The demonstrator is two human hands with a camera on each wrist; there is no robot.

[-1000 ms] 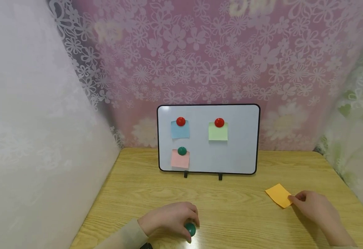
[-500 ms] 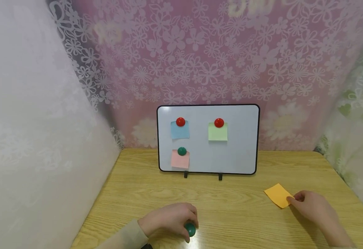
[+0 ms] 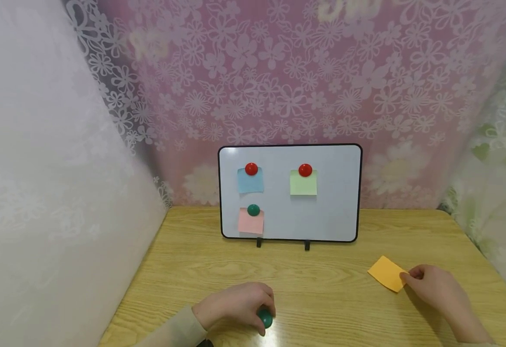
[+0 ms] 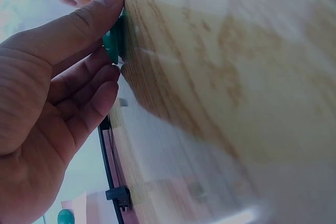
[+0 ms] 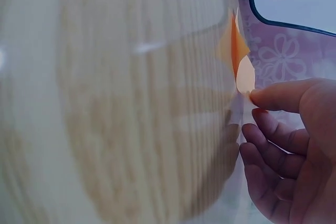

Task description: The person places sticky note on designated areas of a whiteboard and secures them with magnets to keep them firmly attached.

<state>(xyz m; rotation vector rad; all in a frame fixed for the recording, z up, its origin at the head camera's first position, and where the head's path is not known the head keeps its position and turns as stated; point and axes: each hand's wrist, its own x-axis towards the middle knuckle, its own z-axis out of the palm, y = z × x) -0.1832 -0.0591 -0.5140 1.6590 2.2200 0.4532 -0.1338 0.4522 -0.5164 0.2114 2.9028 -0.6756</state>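
My left hand (image 3: 241, 304) grips a round green magnet (image 3: 265, 318) between thumb and fingers, low over the table at the front centre. The left wrist view shows the magnet (image 4: 114, 39) at the wood surface, partly covered by the thumb. Over on the right, my right hand (image 3: 437, 289) pinches one corner of an orange sticky note (image 3: 386, 273) by thumb and index finger. In the right wrist view the note (image 5: 244, 74) is seen nearly edge-on and slightly bent, its free end close to the tabletop.
A black-framed whiteboard (image 3: 326, 219) stands at the back on small black feet (image 3: 307, 246). Red magnets hold a blue note (image 3: 250, 183) and a light green note (image 3: 303, 185) on it; a green magnet (image 3: 253, 210) holds a pink note (image 3: 251, 225). Patterned curtains enclose the table (image 3: 200, 270).
The orange note has shifted slightly left and turned a little in my right hand. My left hand stays almost in place with the green magnet.
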